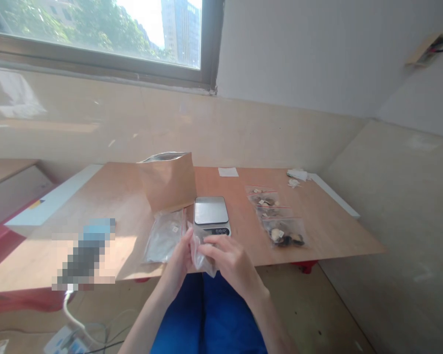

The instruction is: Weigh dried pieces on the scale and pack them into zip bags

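Both my hands hold a small clear plastic bag [200,255] at the near edge of a low wooden table [317,231]. My left hand [180,260] grips the bag's left edge with fingers closed. Pinching its right side from above is my right hand [231,263]. Just behind them sits a small digital scale [211,212] with a bare steel platform. A stack of clear zip bags [164,235] lies to the left of the scale. Behind that stack stands an open brown paper pouch [168,179].
A row of filled clear bags [276,221] with dark and pale contents lies right of the scale. A white slip [228,171] and white scraps [297,176] lie at the table's far side. A blurred-out object [84,253] sits front left; a white cable [74,319] lies on the floor.
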